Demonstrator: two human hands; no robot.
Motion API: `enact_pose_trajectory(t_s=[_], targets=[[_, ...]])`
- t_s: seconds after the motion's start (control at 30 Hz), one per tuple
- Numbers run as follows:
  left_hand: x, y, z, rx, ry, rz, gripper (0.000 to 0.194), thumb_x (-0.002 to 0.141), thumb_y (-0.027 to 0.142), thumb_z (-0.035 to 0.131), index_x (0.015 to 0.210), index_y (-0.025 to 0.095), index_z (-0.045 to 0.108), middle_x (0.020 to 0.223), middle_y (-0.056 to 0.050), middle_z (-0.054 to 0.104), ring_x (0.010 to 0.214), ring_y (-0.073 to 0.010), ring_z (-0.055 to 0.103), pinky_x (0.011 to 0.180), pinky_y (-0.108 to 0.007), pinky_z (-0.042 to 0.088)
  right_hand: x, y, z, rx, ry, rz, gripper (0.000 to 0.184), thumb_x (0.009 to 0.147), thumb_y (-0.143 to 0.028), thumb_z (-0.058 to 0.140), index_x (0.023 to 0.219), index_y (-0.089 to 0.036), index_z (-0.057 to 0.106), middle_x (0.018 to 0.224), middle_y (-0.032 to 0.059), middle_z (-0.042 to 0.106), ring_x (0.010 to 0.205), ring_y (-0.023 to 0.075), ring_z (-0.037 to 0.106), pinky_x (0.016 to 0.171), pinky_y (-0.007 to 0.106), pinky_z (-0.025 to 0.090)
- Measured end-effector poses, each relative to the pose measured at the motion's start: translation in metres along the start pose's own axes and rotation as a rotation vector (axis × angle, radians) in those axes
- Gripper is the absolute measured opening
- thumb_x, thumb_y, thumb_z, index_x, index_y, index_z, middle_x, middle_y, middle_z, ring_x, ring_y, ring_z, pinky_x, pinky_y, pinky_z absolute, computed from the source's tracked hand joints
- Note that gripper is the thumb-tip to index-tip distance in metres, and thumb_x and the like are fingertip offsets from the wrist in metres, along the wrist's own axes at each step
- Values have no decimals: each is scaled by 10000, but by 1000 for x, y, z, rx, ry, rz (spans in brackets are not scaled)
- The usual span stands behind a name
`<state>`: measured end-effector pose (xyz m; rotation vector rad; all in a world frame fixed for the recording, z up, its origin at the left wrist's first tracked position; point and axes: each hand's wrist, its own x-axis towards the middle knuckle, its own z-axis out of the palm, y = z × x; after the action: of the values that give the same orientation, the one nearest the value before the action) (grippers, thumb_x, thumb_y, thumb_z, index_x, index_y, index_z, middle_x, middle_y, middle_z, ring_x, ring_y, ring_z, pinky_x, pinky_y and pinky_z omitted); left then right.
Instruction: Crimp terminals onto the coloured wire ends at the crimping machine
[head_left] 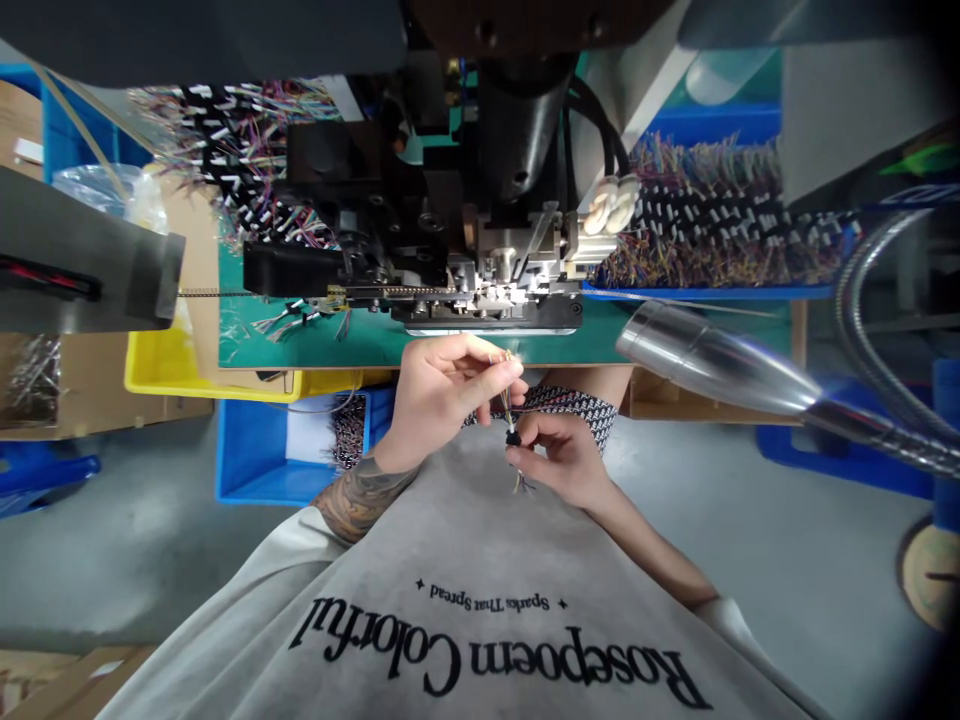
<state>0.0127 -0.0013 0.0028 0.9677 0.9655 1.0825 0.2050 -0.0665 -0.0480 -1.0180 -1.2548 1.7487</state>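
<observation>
A short wire harness with a black sleeve and thin loose wires hangs between my two hands, in front of the grey shirt. My left hand pinches the upper wire ends between thumb and fingertips. Lower down, my right hand grips the black sleeve, and more wire ends stick out below it. Just beyond the hands stands a crimping machine, its metal head over the green work surface. A strip of terminals runs into it from the left.
Several harnesses lie left of the machine head. Bundles of harnesses fill a blue tray at the back right. A metal lamp juts in from the right. Yellow bin and blue bin stand at the left.
</observation>
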Motion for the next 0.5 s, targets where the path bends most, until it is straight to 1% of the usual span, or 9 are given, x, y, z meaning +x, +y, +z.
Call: enact_pose_trajectory(t_s=[0.13,0.23,0.3,0.37,0.5], targets=[[-1,4,0,9,5,-13,159,939,320,849,919,170,801,808,-53,827,651,-164,790,378,-162,527,1,1,1,5,-7,-9,296,863,-255,869,717,-203,616,628,-61,595,578,83,484,559,235,394],[-2,7,0,47,12,-48,218,951,378,826,970,161,807,841,-85,833,679,-191,809,369,-179,523,0,1,2,0,15,-14,297,865,-276,868,717,-203,621,640,-52,593,593,93,496,570,248,399],[-3,8,0,54,0,-65,237,942,381,830,1007,155,803,862,-98,837,711,-215,824,362,-185,519,-1,1,2,-18,32,-30,295,883,-291,847,719,-205,617,646,-44,600,605,104,509,585,262,409],[-4,9,-1,43,-15,-76,234,928,361,846,1027,155,795,869,-96,838,727,-229,831,359,-185,517,-3,1,2,-29,41,-61,282,903,-291,820,728,-212,613,648,-40,609,608,114,520,594,275,419],[-4,14,0,12,-33,-95,221,927,363,853,1000,173,765,868,-71,836,712,-221,828,354,-177,507,-5,-2,5,-30,55,-134,248,915,-291,801,750,-231,625,645,-38,627,592,125,531,590,294,431]])
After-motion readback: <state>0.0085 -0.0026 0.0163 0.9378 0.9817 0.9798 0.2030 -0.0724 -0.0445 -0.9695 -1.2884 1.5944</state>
